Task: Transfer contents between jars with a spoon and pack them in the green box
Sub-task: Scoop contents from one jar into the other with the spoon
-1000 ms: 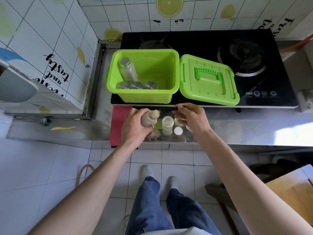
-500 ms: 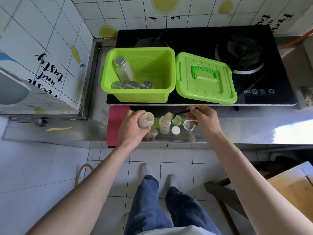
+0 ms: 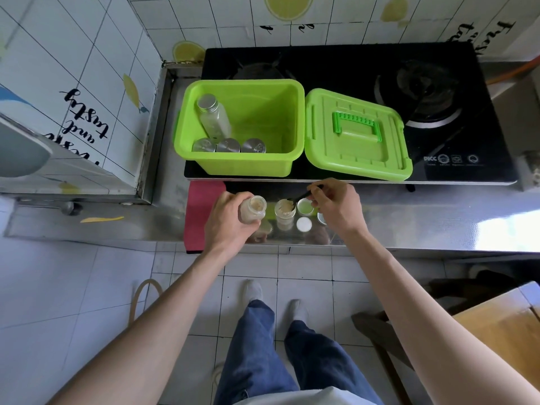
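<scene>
Left hand point(image 3: 230, 220) wraps an open jar point(image 3: 253, 209), tilted with its mouth up and toward the right; fingers clamped around the glass body, thumb side toward the camera, jar lifted just off the steel surface point(image 3: 409, 223). Pale beige crumbly contents show at its mouth.

Right hand point(image 3: 339, 209) pinches a dark spoon point(image 3: 304, 195) by the handle end; fingers together on it, thumb and forefinger at the top. Spoon bowl sits over the mouth of a second jar point(image 3: 285, 211), which stands upright on the surface between the two hands, heaped with the same beige stuff. Bowl is touching or just above the heap, can't tell which.

Just right of the second jar: a small cup point(image 3: 304, 206) with a greenish inside, partly under the right hand's fingers. A white lid point(image 3: 304, 224) lies flat in front of it. Another small round rim pokes out under the right palm, mostly hidden.

Green box point(image 3: 242, 168) sits open on the black stove point(image 3: 438, 83), behind the hands. Inside it: one tall capped bottle point(image 3: 211, 115) leaning against the left wall, three metal-capped jars point(image 3: 228, 146) in a row along the near wall. Green box lid point(image 3: 355, 134) lies handle up beside the box on the right, touching it.

Red mat point(image 3: 198, 211) lies on the surface left of the left hand.
</scene>
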Tool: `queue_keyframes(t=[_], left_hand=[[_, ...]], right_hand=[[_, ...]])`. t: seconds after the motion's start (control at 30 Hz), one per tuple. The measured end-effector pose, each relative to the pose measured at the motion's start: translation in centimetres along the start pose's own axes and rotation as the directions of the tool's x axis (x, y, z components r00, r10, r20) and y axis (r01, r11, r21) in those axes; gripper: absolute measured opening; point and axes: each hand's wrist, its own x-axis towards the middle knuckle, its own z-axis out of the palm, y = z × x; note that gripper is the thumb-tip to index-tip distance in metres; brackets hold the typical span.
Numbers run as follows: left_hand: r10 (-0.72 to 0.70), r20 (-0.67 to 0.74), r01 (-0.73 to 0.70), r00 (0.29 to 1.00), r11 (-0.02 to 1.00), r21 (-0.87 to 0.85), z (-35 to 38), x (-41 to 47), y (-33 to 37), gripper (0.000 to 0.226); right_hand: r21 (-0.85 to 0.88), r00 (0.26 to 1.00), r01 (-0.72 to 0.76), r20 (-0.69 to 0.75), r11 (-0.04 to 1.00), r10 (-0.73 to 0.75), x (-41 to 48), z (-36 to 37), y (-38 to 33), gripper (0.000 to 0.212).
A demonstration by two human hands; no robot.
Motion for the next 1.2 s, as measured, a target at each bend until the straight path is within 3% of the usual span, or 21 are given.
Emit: queue_keyframes(t=[0.17, 0.33, 0.63, 0.97, 1.2], left_hand=[[0.003, 0.001, -0.003, 1.0, 1.0, 0.004, 0.1, 0.0, 0.0, 0.053], [0.004, 0.005, -0.004, 1.0, 1.0, 0.014, 0.1, -0.1, 0.1, 0.054], [0.004, 0.002, -0.004, 1.0, 1.0, 0.019, -0.1, -0.4, 0.1, 0.055], [0.013, -0.006, -0.013, 1.0, 1.0, 0.01, -0.3, -0.7, 0.1, 0.055], [0.012, -0.011, -0.012, 1.0, 1.0, -0.001, -0.3, -0.8, 0.2, 0.057]], right_hand=[[-0.216, 0.992, 0.13, 0.039, 0.968, -0.124, -0.4, 1.0, -1.1, 0.014], [-0.462, 0.948, 0.318, 0.152, 0.828, -0.279, -1.2, 2.2, -1.5, 0.015], [-0.517, 0.911, 0.412, 0.231, 0.75, -0.342, -1.9, 1.9, -1.7, 0.017], [-0.44, 0.941, 0.337, 0.127, 0.832, -0.314, -2.0, 1.2, -1.9, 0.013], [-0.093, 0.977, 0.186, -0.089, 0.978, -0.194, -2.7, -0.4, -2.9, 0.013]])
